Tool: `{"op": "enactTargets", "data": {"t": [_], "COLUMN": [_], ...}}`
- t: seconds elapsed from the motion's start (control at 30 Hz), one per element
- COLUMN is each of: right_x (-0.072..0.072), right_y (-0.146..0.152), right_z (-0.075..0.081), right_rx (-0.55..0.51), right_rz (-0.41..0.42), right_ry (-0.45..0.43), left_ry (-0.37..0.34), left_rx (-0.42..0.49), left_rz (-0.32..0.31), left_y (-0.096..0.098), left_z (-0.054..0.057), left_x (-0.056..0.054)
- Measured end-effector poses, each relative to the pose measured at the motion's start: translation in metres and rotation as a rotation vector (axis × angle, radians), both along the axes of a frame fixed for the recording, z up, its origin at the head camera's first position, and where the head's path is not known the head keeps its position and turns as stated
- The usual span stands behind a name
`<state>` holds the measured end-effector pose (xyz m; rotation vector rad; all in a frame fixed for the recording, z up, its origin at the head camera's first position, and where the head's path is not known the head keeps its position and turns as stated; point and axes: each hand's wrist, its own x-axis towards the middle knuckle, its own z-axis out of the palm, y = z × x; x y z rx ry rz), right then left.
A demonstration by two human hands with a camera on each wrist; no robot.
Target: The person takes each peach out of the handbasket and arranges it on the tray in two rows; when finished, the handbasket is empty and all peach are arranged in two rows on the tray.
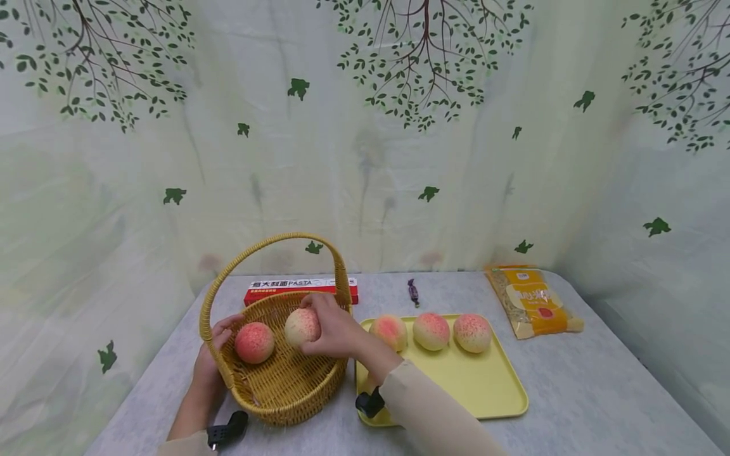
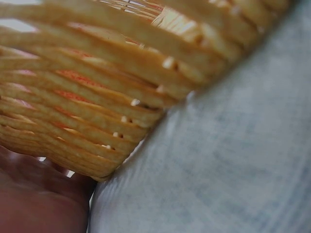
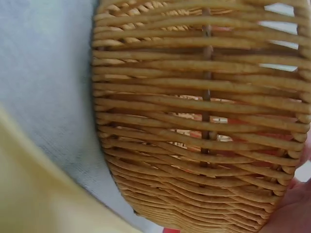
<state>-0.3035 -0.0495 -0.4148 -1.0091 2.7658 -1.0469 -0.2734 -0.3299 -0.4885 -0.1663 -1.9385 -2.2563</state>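
Observation:
A wicker basket (image 1: pixel 302 408) with a tall arched handle stands on the table at left of centre. One reddish peach (image 1: pixel 254 342) lies inside it. My right hand (image 1: pixel 333 329) reaches over the basket's right rim and pinches a paler peach (image 1: pixel 300 328) between thumb and fingers, within the basket's opening. At the left side, my left hand (image 1: pixel 210 364) grips the rim near the base of the handle. The left wrist view shows that hand (image 2: pixel 39 199) close against the woven wall (image 2: pixel 97 92). In the right wrist view, the basket's side (image 3: pixel 194 102) hides most of the right hand.
To the right, a yellow tray (image 1: pixel 456 389) bears three peaches (image 1: pixel 431 331) along its far edge. Behind the basket lies a red and white pasta box (image 1: pixel 355 292). A purple-wrapped candy (image 1: pixel 413 292) and an orange bag of grain (image 1: pixel 533 301) lie farther back.

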Motion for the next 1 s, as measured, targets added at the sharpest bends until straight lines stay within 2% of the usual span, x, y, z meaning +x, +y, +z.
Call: {"op": "enactTargets", "data": {"t": [0.23, 0.4, 0.5, 0.63, 0.77, 1.0], "right_x": [0.012, 0.018, 0.021, 0.026, 0.031, 0.038], "right_y": [0.007, 0.011, 0.014, 0.019, 0.024, 0.035], "right_z": [0.002, 0.002, 0.002, 0.004, 0.007, 0.012], "right_rx": [-0.063, -0.078, -0.103, -0.157, -0.185, -0.224], "right_rz": [0.028, 0.031, 0.043, 0.041, 0.018, 0.031], "right_ry": [0.002, 0.032, 0.052, 0.026, -0.005, 0.034], "left_ry": [-0.002, -0.047, -0.051, -0.055, -0.102, -0.133], "left_rx": [0.001, -0.014, -0.007, -0.006, -0.038, -0.068], "left_rz": [-0.004, 0.001, 0.005, 0.008, 0.019, 0.027], "left_y": [0.001, 0.001, 0.001, 0.001, 0.002, 0.003], "left_z": [0.003, 0.006, 0.005, 0.006, 0.009, 0.011], "left_x": [0.002, 0.003, 0.003, 0.003, 0.002, 0.003]}}
